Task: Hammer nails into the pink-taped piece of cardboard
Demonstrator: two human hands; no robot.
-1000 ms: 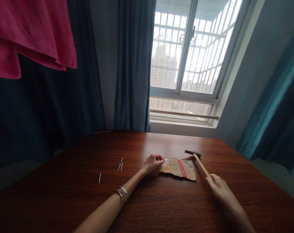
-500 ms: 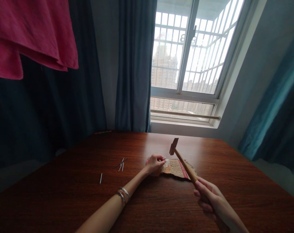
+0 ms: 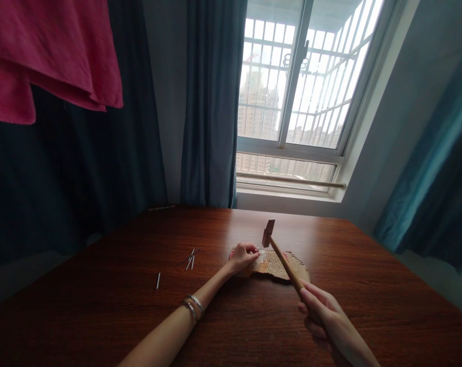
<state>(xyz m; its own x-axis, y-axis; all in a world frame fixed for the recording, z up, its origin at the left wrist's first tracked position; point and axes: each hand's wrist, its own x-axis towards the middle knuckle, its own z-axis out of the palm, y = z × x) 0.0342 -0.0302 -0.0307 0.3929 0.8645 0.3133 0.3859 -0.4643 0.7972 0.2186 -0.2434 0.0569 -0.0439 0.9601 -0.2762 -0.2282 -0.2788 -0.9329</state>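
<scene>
My right hand (image 3: pixel 320 313) is wrapped round the wooden handle of a hammer (image 3: pixel 286 264). The hammer's head hangs in the air, above and just right of my left hand (image 3: pixel 245 256). With fingertips pinched, my left hand rests on the left part of a torn piece of cardboard (image 3: pixel 280 265), dotted with many small holes and printed in orange, white and pink. A small bright tip shows at the pinch, seemingly a nail (image 3: pixel 259 250); most of it is hidden by my fingers.
Several metal nails (image 3: pixel 192 260) lie crossed on the brown wooden table (image 3: pixel 215 326), left of my left hand. One more nail (image 3: pixel 158 281) lies apart, nearer to me. Behind the table are blue curtains (image 3: pixel 211 102) and a window (image 3: pixel 276 76); a pink cloth (image 3: pixel 55 56) hangs at upper left.
The hammer and my right hand have shifted a little to the left, and the hammer head is closer to my left hand. My left hand keeps its place on the cardboard.
</scene>
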